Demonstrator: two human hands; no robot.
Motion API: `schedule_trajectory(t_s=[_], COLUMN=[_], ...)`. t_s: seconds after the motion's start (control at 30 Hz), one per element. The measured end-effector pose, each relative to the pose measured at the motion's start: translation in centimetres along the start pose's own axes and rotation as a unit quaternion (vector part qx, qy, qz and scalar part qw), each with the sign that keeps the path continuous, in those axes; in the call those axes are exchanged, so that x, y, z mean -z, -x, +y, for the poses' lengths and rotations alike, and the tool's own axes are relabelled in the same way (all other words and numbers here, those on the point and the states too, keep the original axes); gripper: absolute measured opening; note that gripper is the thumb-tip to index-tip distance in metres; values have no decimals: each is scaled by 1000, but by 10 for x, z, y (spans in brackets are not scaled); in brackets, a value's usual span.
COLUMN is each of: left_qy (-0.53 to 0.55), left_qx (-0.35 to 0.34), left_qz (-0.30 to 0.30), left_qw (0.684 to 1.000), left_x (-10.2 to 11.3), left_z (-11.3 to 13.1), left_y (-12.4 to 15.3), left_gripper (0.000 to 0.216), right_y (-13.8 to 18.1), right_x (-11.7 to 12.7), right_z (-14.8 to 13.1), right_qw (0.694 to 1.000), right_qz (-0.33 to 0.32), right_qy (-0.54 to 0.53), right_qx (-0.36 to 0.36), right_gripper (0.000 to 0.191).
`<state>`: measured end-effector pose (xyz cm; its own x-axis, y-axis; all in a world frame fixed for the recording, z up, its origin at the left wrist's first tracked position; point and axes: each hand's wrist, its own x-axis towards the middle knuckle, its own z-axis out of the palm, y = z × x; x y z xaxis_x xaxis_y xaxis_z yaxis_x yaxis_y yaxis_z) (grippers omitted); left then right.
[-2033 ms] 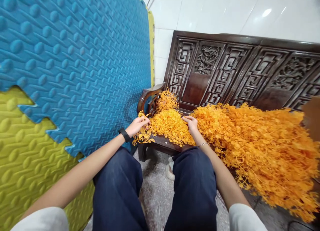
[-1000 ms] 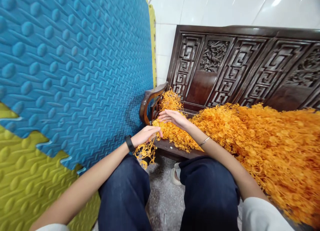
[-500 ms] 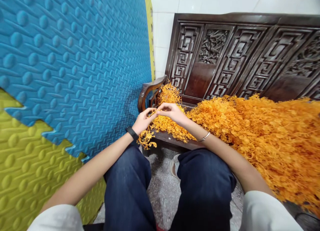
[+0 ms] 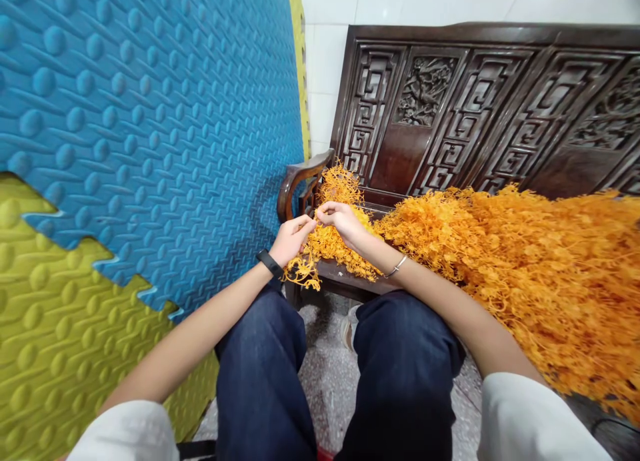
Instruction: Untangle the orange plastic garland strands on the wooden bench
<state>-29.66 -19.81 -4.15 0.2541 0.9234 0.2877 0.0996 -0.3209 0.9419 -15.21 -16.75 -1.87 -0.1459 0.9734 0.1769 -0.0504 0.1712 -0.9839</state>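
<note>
My left hand (image 4: pixel 291 240), with a black band at the wrist, is closed in a pinch on an orange plastic sprig (image 4: pixel 303 273). Its curly, thin branches dangle below the palm. Thumb and forefinger of my right hand (image 4: pixel 343 224) pinch at the sprig's upper end, close to the left fingertips. Fine detail between the fingertips is too small to make out against the orange behind. Just beyond the hands, a small heap of like orange sprigs (image 4: pixel 345 249) lies on the dark wooden bench (image 4: pixel 345 284).
A large orange pile (image 4: pixel 540 274) covers the bench on the right, before its carved backrest (image 4: pixel 425 88). The curved armrest (image 4: pixel 290 188) stands just past my left hand. Blue foam matting (image 4: pixel 150 114) rises along the left, with yellow-green matting (image 4: pixel 50 314) below.
My hands have drawn slightly apart at the fingertips, the right one moving a little back. The dangling sprig has shifted slightly right and up with my left hand.
</note>
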Motion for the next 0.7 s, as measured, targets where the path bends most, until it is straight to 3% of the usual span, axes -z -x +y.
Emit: schedule_trajectory(t_s=[0.23, 0.3, 0.4, 0.5, 0.6, 0.7], left_qy=[9, 15, 11, 3, -2, -5], left_qx=[6, 9, 14, 11, 13, 41], left_qz=[22, 36, 35, 13, -8, -37], left_qw=[1000, 999, 999, 1000, 1000, 998], left_x=[-2, -3, -3, -3, -1, 1], left_z=[1, 2, 6, 8, 4, -1], left_y=[-7, -6, 3, 15, 19, 13], left_gripper=[31, 30, 29, 28, 29, 25], right_y=[-5, -14, -34, -48, -48, -49], right_x=[-17, -16, 6, 39, 55, 56], right_z=[4, 2, -2, 1, 20, 41], right_qw=[997, 994, 974, 955, 960, 967], right_qz=[52, 102, 227, 296, 275, 231], right_qy=[-41, -30, -3, 17, 47, 95], right_qx=[-35, -37, -22, -4, -22, -48], right_gripper=[8, 10, 13, 11, 11, 17])
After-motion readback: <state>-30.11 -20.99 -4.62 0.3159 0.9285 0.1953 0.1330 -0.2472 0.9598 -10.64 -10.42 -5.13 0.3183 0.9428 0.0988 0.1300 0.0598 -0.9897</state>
